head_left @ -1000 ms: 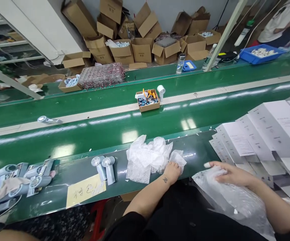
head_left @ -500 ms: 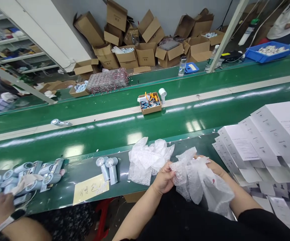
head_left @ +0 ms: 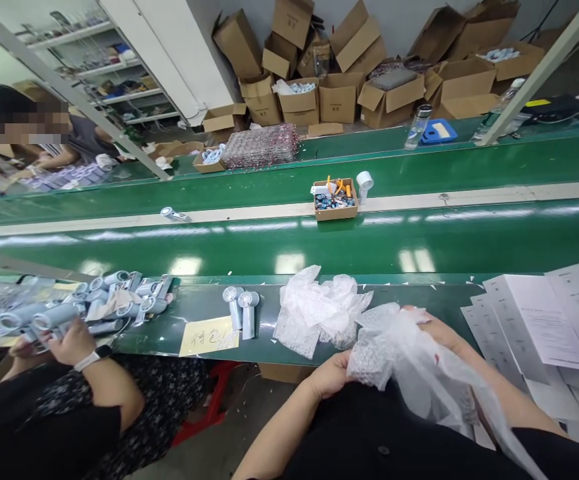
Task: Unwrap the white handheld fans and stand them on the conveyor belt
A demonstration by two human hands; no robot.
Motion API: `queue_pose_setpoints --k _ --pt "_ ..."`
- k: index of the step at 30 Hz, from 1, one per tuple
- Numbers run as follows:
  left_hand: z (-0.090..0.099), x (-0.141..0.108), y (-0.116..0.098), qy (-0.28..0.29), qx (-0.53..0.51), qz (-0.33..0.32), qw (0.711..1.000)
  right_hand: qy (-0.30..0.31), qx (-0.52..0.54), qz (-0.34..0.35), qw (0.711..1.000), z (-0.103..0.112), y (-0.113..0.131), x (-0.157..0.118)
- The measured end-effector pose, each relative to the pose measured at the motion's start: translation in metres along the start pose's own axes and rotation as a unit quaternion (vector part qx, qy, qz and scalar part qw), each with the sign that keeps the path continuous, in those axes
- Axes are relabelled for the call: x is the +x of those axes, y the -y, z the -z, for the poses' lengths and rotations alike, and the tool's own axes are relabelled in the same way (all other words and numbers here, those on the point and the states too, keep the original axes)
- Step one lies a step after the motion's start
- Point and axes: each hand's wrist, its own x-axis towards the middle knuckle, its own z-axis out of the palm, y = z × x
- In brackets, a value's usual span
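Observation:
My left hand (head_left: 332, 375) pinches the left edge of a crumpled bubble-wrap bag (head_left: 379, 340), which I hold close in front of my body. At the bag's far right side is my right hand (head_left: 432, 328), its fingers mostly hidden behind the plastic. Loose ends of the bag hang down over my right forearm. Just left of it, a pile of bubble-wrap bags (head_left: 319, 307) lies on the bench. Further left, two light-blue handheld fans (head_left: 242, 310) lie side by side, near a yellow paper sign (head_left: 209, 337) with handwriting.
White boxes (head_left: 539, 320) stand stacked on the right. A co-worker's hands (head_left: 72, 343) hold a fan at the left, beside a heap of light-blue fans (head_left: 134, 297). Beyond the green conveyor (head_left: 249, 247) sits a small carton of parts (head_left: 337, 213). A red stool (head_left: 209, 407) is below.
The view has swung left, bringing more of the co-worker into sight. The co-worker has lifted a fan. Both my hands still hold the bag, whose loose end spreads further right.

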Motion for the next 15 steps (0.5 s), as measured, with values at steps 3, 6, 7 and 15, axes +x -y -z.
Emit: queue_pose_setpoints --k 3,6,7,15 --pt "0.031 -0.003 -0.023 -0.242 0.145 0.012 0.959 0.072 0.039 -0.045 0.996 0.008 0.019 -0.003" --pt "0.064 0.003 -0.046 -0.488 0.291 0.035 0.823 0.104 0.030 -0.061 0.992 0.009 0.039 -0.004" --pt "0.073 0.007 -0.050 -0.512 0.324 0.052 0.794 0.114 0.020 -0.065 0.991 0.009 0.045 -0.004" --pt "0.071 0.023 -0.052 -0.533 0.271 -0.029 0.801 0.115 0.080 -0.118 0.983 0.006 0.048 0.020"
